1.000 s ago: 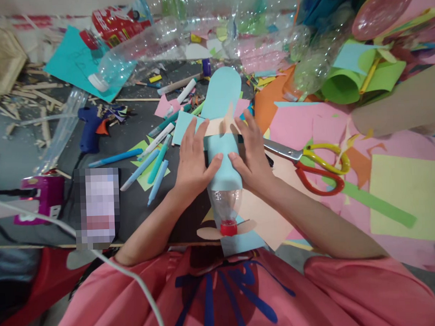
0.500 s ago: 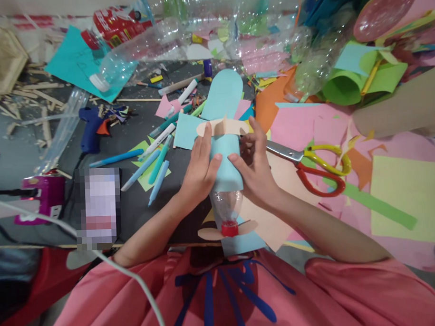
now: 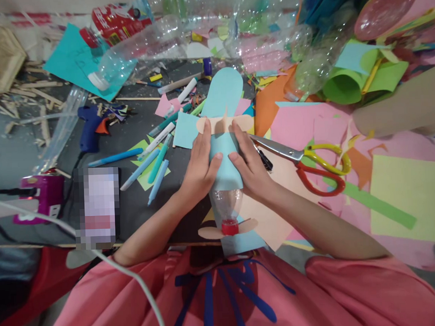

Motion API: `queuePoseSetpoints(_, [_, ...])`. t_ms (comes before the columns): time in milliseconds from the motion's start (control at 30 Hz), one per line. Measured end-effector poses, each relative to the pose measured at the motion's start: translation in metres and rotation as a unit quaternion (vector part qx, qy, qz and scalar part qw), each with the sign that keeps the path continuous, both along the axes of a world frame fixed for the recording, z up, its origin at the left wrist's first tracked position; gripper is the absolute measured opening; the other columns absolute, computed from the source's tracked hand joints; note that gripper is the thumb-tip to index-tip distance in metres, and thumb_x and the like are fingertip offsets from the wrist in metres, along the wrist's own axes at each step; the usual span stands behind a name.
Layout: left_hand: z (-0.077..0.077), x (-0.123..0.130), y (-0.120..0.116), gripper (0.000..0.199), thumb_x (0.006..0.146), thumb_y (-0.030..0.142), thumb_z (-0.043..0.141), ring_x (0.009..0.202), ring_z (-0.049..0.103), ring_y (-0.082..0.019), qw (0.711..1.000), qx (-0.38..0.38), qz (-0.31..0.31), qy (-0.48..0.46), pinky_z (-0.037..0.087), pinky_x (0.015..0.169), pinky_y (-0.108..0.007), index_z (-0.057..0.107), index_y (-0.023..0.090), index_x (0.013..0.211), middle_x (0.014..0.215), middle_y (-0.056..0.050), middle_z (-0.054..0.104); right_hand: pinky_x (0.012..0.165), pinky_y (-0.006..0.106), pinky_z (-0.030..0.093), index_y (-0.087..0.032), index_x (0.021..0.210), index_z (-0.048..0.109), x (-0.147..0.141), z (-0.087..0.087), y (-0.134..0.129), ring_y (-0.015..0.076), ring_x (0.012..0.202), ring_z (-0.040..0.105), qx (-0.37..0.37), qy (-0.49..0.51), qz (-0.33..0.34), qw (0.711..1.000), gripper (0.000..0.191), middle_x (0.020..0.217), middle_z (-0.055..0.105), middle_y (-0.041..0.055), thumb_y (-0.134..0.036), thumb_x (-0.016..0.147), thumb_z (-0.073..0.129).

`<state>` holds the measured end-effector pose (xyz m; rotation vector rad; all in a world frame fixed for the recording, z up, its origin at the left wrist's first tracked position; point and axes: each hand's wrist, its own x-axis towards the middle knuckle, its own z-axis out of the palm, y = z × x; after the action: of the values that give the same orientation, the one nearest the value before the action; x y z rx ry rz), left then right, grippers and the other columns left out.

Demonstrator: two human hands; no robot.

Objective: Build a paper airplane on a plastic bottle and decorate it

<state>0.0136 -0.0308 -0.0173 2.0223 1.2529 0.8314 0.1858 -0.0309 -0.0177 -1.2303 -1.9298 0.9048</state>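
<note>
A clear plastic bottle [image 3: 228,203] lies neck toward me, its body wrapped in light blue paper [image 3: 224,155]. My left hand [image 3: 199,166] presses along the left side of the wrap, fingers extended, thumb on top. On the opposite side, my right hand [image 3: 252,162] holds it the same way. Fingertips of both hands touch a cream paper strip [image 3: 216,126] across the far end, where a small upright fin stands. Cream paper blades [image 3: 210,232] stick out beside the red cap [image 3: 229,226]. A rounded light blue paper piece [image 3: 224,89] lies beyond.
Open scissors [image 3: 279,147] lie right of my right hand, on paper sheets. Several markers [image 3: 141,170], a blue glue gun [image 3: 89,127] and a phone [image 3: 99,205] are at left. Empty plastic bottles [image 3: 142,46] line the back. A white cable [image 3: 136,275] crosses the lower left.
My right hand's fingers, lifted and curled before, now lie flat along the bottle and touch the cream strip. A black object beside the scissors has come into sight. My left hand stays put.
</note>
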Motion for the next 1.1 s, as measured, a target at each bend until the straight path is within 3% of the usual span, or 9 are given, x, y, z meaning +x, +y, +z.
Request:
queuePoseSetpoints(200, [0.0004, 0.0025, -0.0010, 0.062, 0.100, 0.050, 0.028, 0.154, 0.014, -0.024, 0.999, -0.006, 0.030, -0.022, 0.020, 0.126, -0.045, 0.001, 0.041, 0.156, 0.166, 0.004, 0.017, 0.126, 0.050, 0.018, -0.030, 0.158, 0.011, -0.0010, -0.0015, -0.0010, 0.0235, 0.154, 0.019, -0.026, 0.003, -0.013, 1.000, 0.070, 0.164, 0.027, 0.0034, -0.062, 0.097, 0.024])
queuePoseSetpoints(333, [-0.0049, 0.0006, 0.0001, 0.063, 0.101, 0.050, 0.029, 0.153, 0.017, -0.023, 0.999, 0.012, 0.020, -0.032, 0.021, 0.126, -0.046, -0.002, 0.044, 0.155, 0.166, 0.006, 0.015, 0.126, 0.051, 0.016, -0.027, 0.158, 0.012, -0.0014, -0.0008, -0.0014, 0.0248, 0.154, 0.018, -0.029, 0.008, -0.015, 0.999, 0.073, 0.162, 0.033, 0.0060, -0.063, 0.096, 0.026])
queuePoseSetpoints(433, [-0.0070, -0.0007, 0.0015, 0.064, 0.100, 0.050, 0.030, 0.153, 0.020, -0.023, 0.999, 0.017, 0.012, -0.041, 0.022, 0.126, -0.044, 0.001, 0.041, 0.156, 0.167, 0.004, 0.014, 0.126, 0.051, 0.017, -0.026, 0.158, 0.014, -0.0015, 0.0006, -0.0004, 0.0257, 0.154, 0.019, -0.027, 0.015, -0.013, 0.999, 0.074, 0.161, 0.034, 0.0072, -0.063, 0.096, 0.027])
queuePoseSetpoints(700, [-0.0026, 0.0000, 0.0053, 0.068, 0.096, 0.062, 0.029, 0.149, 0.026, -0.031, 1.000, -0.004, 0.005, -0.023, 0.020, 0.122, -0.051, 0.024, 0.029, 0.154, 0.158, -0.010, 0.034, 0.124, 0.055, 0.018, -0.033, 0.155, 0.026, -0.0025, 0.0041, 0.0062, 0.0260, 0.152, 0.023, -0.017, 0.008, 0.013, 1.000, 0.066, 0.163, 0.028, 0.0022, -0.064, 0.096, 0.025])
queuePoseSetpoints(900, [0.0009, 0.0010, 0.0059, 0.069, 0.096, 0.063, 0.026, 0.145, 0.031, -0.030, 1.000, -0.003, 0.009, -0.006, 0.021, 0.121, -0.048, 0.024, 0.026, 0.154, 0.157, -0.012, 0.036, 0.124, 0.054, 0.019, -0.030, 0.155, 0.023, -0.0031, 0.0028, 0.0057, 0.0247, 0.152, 0.024, -0.017, 0.008, 0.010, 1.000, 0.070, 0.163, 0.030, 0.0056, -0.065, 0.096, 0.024])
queuePoseSetpoints(1100, [-0.0047, 0.0005, 0.0051, 0.067, 0.098, 0.059, 0.024, 0.148, 0.028, -0.028, 1.000, 0.008, 0.008, -0.005, 0.020, 0.122, -0.048, 0.017, 0.024, 0.156, 0.162, -0.013, 0.028, 0.126, 0.054, 0.014, -0.027, 0.157, 0.017, -0.0027, 0.0003, 0.0048, 0.0247, 0.155, 0.015, -0.028, -0.001, -0.005, 1.000, 0.076, 0.164, 0.026, 0.0067, -0.068, 0.094, 0.025])
